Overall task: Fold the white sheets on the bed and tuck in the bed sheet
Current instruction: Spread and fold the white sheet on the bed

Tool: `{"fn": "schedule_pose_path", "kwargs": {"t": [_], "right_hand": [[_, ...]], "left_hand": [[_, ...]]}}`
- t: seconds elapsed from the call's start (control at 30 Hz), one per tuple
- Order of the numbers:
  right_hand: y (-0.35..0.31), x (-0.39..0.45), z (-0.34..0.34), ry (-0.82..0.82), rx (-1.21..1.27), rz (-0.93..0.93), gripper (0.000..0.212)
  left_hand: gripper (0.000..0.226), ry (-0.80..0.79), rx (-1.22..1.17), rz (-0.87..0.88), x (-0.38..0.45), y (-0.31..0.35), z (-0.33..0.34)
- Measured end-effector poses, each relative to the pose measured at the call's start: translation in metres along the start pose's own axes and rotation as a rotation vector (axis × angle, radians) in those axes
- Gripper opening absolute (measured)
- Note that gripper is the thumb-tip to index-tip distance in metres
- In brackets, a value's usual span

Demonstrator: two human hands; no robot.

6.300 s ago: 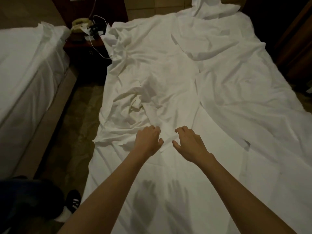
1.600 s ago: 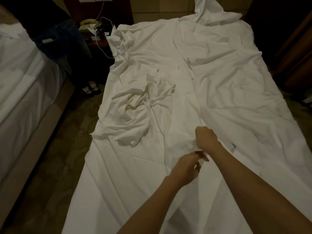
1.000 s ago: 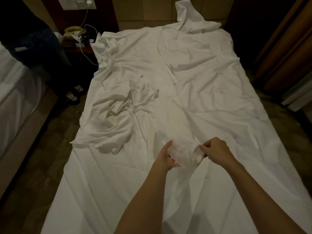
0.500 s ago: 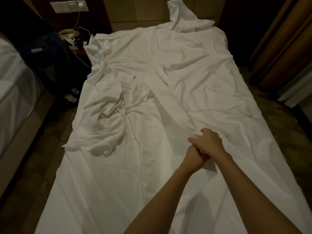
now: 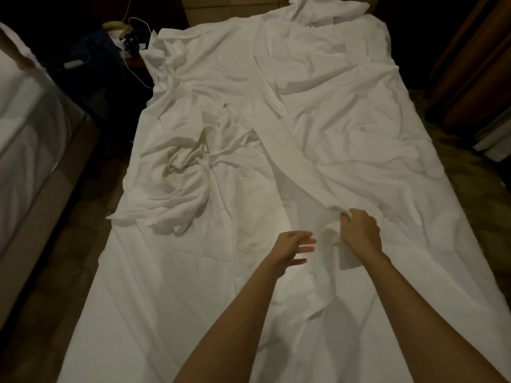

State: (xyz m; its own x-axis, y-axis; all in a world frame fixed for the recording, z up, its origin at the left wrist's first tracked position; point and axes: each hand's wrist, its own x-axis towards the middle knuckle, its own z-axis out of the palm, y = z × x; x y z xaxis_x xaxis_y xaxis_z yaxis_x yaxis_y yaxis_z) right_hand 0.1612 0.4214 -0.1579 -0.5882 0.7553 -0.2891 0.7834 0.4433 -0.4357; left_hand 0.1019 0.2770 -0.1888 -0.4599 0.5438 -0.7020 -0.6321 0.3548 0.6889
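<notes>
While right hand grips sheet (bunched edge), left hand loose, fingers spread.

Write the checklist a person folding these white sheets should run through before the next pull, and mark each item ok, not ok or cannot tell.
1. Right hand grips the gathered edge of the long white cotton sheet: ok.
2. Left hand has hold of the sheet too: not ok, its fingers are spread and hold nothing.
3. Sheet lies flat enough to fold: not ok, it is creased along its length.
4. Crumpled white cloth bundle is clear of the sheet being pulled: cannot tell, the whites overlap.
5. Flat white bed sheet underneath is tucked in: not ok, its left edge hangs loose.
</notes>
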Motion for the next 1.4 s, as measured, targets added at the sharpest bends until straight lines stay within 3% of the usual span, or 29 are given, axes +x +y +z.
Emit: {"fn": "schedule_pose_path", "kwargs": {"t": [0.17,0.47,0.53,0.67,0.8,1.0,1.13,1.4], "right_hand": [[0.015,0.002,0.008,0.031,0.012,-0.011,0.025],[0.023,-0.016,0.061,-0.089,0.024,-0.034,0.017],[0.023,-0.020,0.068,-0.086,0.041,-0.027,0.017],[0.022,-0.023,0.073,-0.072,0.035,-0.034,0.021],[0.021,-0.025,0.068,-0.073,0.043,-0.038,0.028],[0.014,-0.035,0.048,-0.086,-0.065,-0.081,0.029],[0.007,-0.042,0.030,-0.055,-0.149,-0.073,0.034],[-0.014,-0.050,-0.040,0.041,-0.076,-0.051,0.024]], "left_hand": [[0.034,0.245,0.182,-0.158,0.016,-0.059,-0.028],[0.061,0.675,0.538,-0.404,0.012,-0.138,-0.093],[0.061,0.664,0.496,-0.447,0.011,-0.147,-0.103],[0.040,0.486,0.231,-0.496,0.002,-0.161,-0.103],[0.044,0.525,0.146,-0.364,-0.005,-0.161,-0.100],[0.012,0.571,0.162,-0.116,-0.034,-0.121,-0.122],[0.029,0.616,0.136,0.017,-0.067,-0.076,-0.149],[0.022,0.753,0.139,0.153,-0.137,0.013,-0.194]]}}
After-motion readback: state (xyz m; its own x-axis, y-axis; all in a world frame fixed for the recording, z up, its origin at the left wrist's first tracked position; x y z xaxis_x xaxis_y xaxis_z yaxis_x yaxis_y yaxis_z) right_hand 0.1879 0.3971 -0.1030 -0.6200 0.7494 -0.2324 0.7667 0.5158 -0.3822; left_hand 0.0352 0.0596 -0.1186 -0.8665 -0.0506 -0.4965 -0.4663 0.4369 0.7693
